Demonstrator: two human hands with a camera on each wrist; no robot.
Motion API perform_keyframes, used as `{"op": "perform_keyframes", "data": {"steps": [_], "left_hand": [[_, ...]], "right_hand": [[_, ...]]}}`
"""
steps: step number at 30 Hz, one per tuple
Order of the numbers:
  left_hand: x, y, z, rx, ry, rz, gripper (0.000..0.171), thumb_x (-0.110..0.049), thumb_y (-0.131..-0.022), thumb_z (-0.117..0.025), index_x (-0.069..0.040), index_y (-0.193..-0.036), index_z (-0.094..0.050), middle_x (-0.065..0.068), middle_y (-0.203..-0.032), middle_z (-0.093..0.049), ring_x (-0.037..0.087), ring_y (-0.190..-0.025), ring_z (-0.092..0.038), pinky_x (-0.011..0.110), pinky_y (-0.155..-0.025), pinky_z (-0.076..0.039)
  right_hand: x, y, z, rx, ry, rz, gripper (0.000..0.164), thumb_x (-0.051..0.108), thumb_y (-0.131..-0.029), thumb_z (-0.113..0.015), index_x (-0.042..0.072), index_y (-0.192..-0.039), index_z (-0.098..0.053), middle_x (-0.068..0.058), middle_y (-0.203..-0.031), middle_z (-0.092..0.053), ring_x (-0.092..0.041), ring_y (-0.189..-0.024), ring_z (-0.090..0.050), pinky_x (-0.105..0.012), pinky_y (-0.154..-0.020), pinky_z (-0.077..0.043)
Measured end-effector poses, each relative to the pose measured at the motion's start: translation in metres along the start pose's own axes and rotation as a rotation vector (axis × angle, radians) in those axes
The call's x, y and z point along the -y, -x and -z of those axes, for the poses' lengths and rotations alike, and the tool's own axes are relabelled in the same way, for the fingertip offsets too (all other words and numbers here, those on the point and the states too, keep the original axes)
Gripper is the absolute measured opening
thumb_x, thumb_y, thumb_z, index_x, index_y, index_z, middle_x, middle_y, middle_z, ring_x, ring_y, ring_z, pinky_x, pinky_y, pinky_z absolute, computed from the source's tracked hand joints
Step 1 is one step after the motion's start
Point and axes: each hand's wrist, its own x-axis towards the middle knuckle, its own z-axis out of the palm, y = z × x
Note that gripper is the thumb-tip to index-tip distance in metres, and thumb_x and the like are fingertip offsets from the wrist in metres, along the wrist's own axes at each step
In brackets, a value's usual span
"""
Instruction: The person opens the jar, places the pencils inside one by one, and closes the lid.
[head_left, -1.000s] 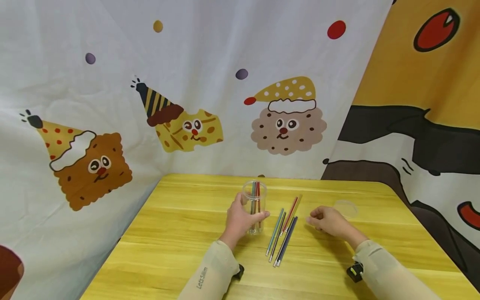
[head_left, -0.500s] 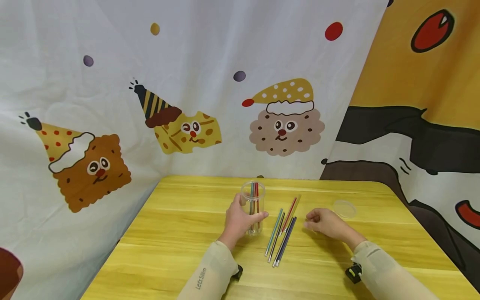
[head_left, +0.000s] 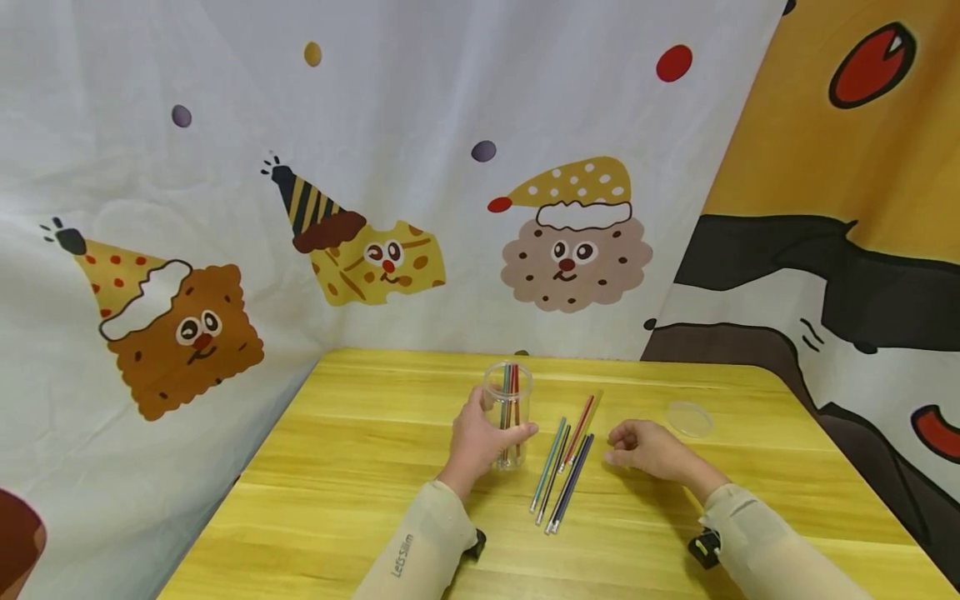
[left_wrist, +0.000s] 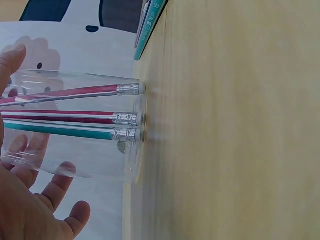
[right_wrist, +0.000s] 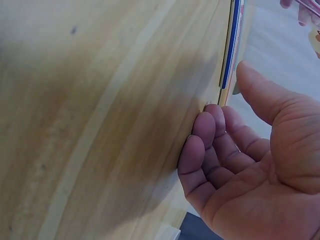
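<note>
My left hand (head_left: 483, 437) grips a clear plastic jar (head_left: 495, 412) that stands upright on the table, thumb and fingers around its side. Inside it are several pencils, red ones and a teal pencil (left_wrist: 65, 130), with their eraser ends down at the jar's bottom. My right hand (head_left: 652, 450) rests low over the table with loosely curled fingers and nothing in them. Between the hands lies a loose group of pencils: a teal pencil (head_left: 548, 464), a red pencil (head_left: 579, 425), and dark blue ones (head_left: 572, 483). In the right wrist view a blue pencil (right_wrist: 230, 47) lies just beyond the fingertips.
Behind my right hand lies a round clear lid (head_left: 690, 419) on the yellow wood-grain table (head_left: 337, 467). A white cloth (head_left: 420, 100) with cartoon figures hangs along the table's back and left side; a coloured one (head_left: 825, 183) hangs at the right.
My right hand has shifted slightly left, towards the loose pencils. The left hand and the jar have stayed in place.
</note>
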Motion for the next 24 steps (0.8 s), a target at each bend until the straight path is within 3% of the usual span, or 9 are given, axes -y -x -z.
{"op": "perform_keyframes", "data": {"steps": [12, 24], "left_hand": [[0.001, -0.001, -0.001, 0.0, -0.019, 0.008, 0.095, -0.054, -0.071, -0.098, -0.016, -0.144, -0.052, 0.017, -0.153, -0.058, 0.045, -0.138, -0.059, 0.064, -0.11, -0.052], [0.0, -0.001, 0.0, 0.002, -0.009, 0.007, 0.093, -0.055, -0.071, -0.098, -0.02, -0.144, -0.053, 0.015, -0.154, -0.058, 0.043, -0.139, -0.058, 0.063, -0.112, -0.051]], "right_hand": [[0.009, 0.002, -0.007, 0.029, 0.012, 0.058, 0.04, 0.023, -0.095, -0.083, -0.003, -0.122, -0.068, -0.004, -0.105, -0.071, -0.017, -0.095, -0.062, -0.026, -0.077, -0.052], [0.018, -0.001, -0.014, 0.052, -0.001, 0.055, 0.036, 0.022, -0.096, -0.082, 0.0, -0.12, -0.068, -0.003, -0.102, -0.069, -0.017, -0.093, -0.059, -0.026, -0.075, -0.051]]}}
